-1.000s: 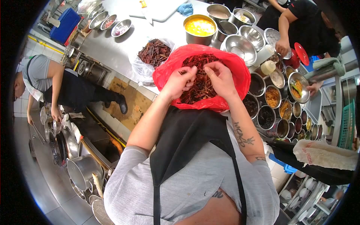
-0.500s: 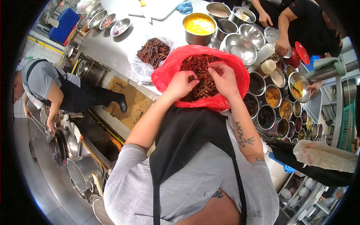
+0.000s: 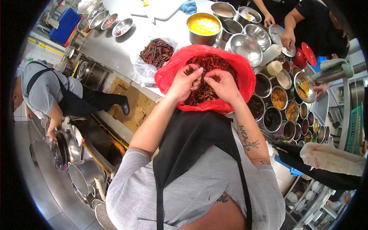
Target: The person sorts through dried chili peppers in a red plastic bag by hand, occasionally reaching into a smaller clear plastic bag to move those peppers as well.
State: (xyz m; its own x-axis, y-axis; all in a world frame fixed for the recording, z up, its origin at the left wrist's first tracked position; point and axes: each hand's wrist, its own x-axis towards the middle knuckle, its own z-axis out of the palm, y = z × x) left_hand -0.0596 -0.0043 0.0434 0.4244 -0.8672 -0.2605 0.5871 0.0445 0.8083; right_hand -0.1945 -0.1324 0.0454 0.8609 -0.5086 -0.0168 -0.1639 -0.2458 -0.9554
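A red plastic bag [image 3: 245, 71] stands open at the table's edge in front of me, full of dried red chilies [image 3: 209, 94]. Over its left side, my left hand [image 3: 184, 85] is closed around several dark dried chilies [image 3: 189, 70] whose ends poke out above the fingers. My right hand [image 3: 224, 86] pinches thumb and forefinger together right beside the left fingertips; whatever is in that pinch is too small to make out. Behind and left, a clear plastic bag [image 3: 135, 61] holds larger, darker dried chilies [image 3: 156, 53].
A pot of yellow liquid [image 3: 203, 38] stands behind the red bag. Steel bowls [image 3: 245, 50], squeeze bottles [image 3: 274, 68] and several filled containers crowd the right. Co-workers' hands [image 3: 288, 39] work at the far right. Another person [image 3: 46, 84] bends over pans at left.
My left hand has come up slightly and turned, showing chilies in its grip. My right hand has shifted left and down toward it. A co-worker at right has moved a round metal lid.
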